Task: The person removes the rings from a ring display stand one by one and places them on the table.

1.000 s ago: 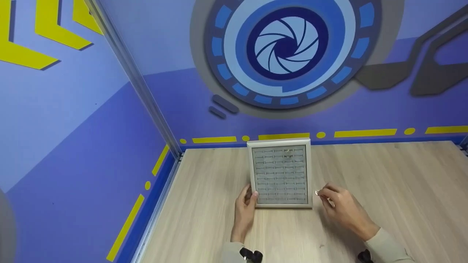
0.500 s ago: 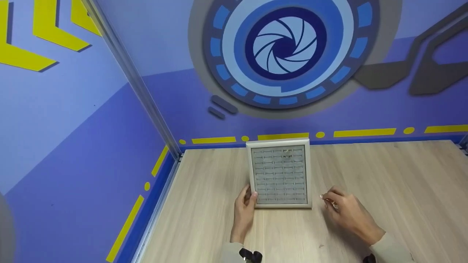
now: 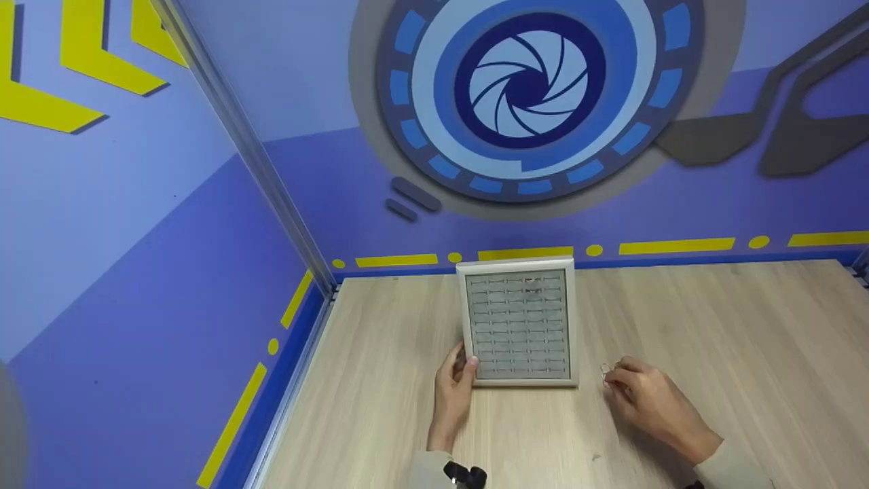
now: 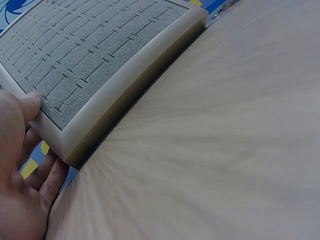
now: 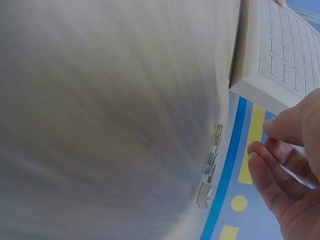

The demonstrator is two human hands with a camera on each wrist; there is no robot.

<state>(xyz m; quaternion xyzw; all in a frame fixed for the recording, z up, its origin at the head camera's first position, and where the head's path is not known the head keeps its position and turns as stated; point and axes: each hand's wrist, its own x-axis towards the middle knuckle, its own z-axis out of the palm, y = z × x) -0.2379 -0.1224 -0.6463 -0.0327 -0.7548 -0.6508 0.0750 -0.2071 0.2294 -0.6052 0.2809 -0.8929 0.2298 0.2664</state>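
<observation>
A ring display board, a pale frame around a grey slotted pad, stands tilted back on the table. Two small shiny rings sit in slots near its top right. My left hand grips the lower left edge, thumb on the frame's front and fingers behind, as the left wrist view also shows. To the right of the board, my right hand has its thumb and fingers bent together, pinching a small shiny ring at the fingertips; the fingers hide part of it. In the right wrist view, several loose rings lie in a row.
The light wood table runs back to a blue printed wall. A metal profile marks the corner with the left side wall. Black wrist straps show at the sleeves.
My right hand has moved down and to the right, away from the board, the ring at its fingertips moving with it. My left hand and the display board stay in place.
</observation>
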